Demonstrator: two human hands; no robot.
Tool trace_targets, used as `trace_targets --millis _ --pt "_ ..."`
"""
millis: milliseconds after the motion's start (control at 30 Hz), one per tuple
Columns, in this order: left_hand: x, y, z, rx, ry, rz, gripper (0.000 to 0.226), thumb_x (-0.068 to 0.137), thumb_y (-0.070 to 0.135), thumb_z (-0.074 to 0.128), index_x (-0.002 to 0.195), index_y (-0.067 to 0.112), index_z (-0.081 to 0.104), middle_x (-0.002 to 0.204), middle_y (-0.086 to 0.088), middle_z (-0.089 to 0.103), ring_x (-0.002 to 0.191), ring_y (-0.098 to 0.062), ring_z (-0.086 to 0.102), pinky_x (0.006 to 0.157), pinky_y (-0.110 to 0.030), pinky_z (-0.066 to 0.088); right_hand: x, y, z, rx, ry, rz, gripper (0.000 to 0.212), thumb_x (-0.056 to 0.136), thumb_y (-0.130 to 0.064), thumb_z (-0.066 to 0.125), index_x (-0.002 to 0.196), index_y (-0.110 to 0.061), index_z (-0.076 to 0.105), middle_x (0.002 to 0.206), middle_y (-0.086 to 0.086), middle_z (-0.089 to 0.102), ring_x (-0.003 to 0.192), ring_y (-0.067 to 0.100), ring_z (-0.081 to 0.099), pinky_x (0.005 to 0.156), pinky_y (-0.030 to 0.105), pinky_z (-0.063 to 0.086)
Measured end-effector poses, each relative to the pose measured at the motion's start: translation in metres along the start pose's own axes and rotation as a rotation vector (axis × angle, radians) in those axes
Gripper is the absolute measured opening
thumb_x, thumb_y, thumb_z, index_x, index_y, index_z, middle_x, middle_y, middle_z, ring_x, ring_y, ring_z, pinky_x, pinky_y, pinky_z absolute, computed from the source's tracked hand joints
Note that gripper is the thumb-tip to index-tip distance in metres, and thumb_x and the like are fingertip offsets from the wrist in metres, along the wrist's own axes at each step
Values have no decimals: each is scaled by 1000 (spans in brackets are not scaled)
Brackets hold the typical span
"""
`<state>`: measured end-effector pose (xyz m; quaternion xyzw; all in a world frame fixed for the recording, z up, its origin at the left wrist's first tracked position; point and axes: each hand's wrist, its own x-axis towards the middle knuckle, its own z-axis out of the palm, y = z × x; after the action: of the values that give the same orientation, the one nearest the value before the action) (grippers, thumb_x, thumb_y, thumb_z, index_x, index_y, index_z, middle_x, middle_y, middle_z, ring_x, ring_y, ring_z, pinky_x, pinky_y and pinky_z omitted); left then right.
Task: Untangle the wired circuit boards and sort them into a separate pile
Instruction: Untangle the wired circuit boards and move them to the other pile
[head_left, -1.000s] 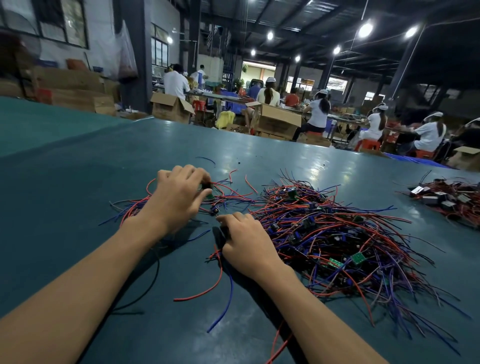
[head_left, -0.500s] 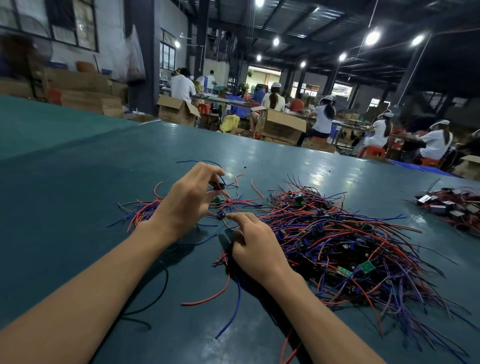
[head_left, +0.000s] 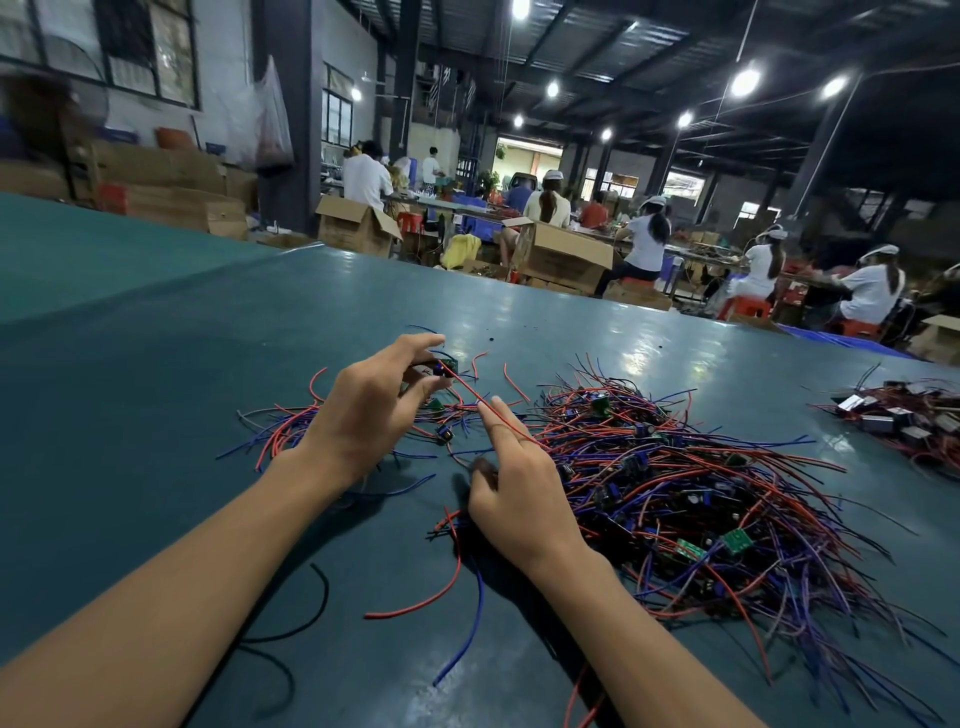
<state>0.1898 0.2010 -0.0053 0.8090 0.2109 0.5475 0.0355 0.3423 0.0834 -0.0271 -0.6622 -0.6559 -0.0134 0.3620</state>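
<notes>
A large tangle of red and blue wired circuit boards (head_left: 701, 483) lies on the teal table to the right of my hands. A smaller spread of wired boards (head_left: 291, 426) lies to the left. My left hand (head_left: 371, 410) is raised above the smaller spread and pinches a small circuit board (head_left: 444, 368) between thumb and fingers. A red wire (head_left: 475, 397) runs taut from that board down to my right hand (head_left: 519, 483), which rests at the big tangle's left edge with its forefinger stretched along the wire.
Loose red, blue and black wires (head_left: 447, 587) lie near my forearms. Another heap of parts with silver boxes (head_left: 898, 415) sits at the far right. The teal table (head_left: 156, 364) stretches wide to the left and back. Workers and cardboard boxes are beyond the table.
My left hand has lifted off the table with a board pinched in it, pulling a red wire taut. My right hand's forefinger has stretched out along that wire.
</notes>
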Motion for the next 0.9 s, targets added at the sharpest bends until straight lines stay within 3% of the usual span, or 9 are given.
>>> trace_targets --millis 200,400,500,567,700,767,833,900 --pt "-1 -1 1 67 -37 1 33 95 17 70 128 11 64 108 -8 75 88 -28 74 74 -44 59 0 2 3 -2 31 -19 67 90 -4 55 154 -10 37 164 5 30 152 15 24 115 6 8" --pt "-1 1 1 44 -51 6 23 92 14 72 112 12 62 97 -2 75 89 -22 74 66 -42 58 1 4 3 36 17 10 68 85 3 52 151 -9 42 156 7 43 146 17 36 113 3 10" --pt "0 2 1 -25 -147 31 27 93 8 70 109 20 52 99 -5 74 91 -24 73 68 -43 57 -1 4 2 58 42 -7 71 78 -2 47 148 -7 45 147 9 52 138 21 46 111 4 19" --pt "1 2 1 -48 -201 46 35 93 4 68 106 27 45 107 -5 74 93 -21 72 69 -38 56 -2 4 1 73 49 -24 72 77 -9 43 149 -7 44 146 9 53 135 21 48 111 10 26" --pt "1 2 5 -84 -256 22 35 96 7 63 108 34 45 107 -2 74 83 -23 69 72 -40 56 -1 4 2 154 107 -22 63 87 -5 47 149 -6 42 141 9 59 127 24 57 107 37 44" --pt "1 1 6 -115 -275 7 36 97 6 62 109 36 45 109 -1 73 83 -16 68 74 -42 56 0 3 4 198 178 -3 55 93 1 51 147 -7 46 134 9 64 121 23 61 103 34 46" --pt "1 2 7 -140 -290 11 37 97 5 63 109 34 44 118 5 72 88 3 67 78 -38 57 0 2 4 243 248 7 44 98 -3 54 141 -8 54 126 7 69 115 17 65 99 25 46" --pt "1 2 9 -161 -294 21 35 97 4 64 109 29 41 124 13 67 99 1 69 82 -31 57 1 -1 4 308 288 32 33 102 -15 55 135 -13 61 119 0 72 107 9 67 92 20 49"
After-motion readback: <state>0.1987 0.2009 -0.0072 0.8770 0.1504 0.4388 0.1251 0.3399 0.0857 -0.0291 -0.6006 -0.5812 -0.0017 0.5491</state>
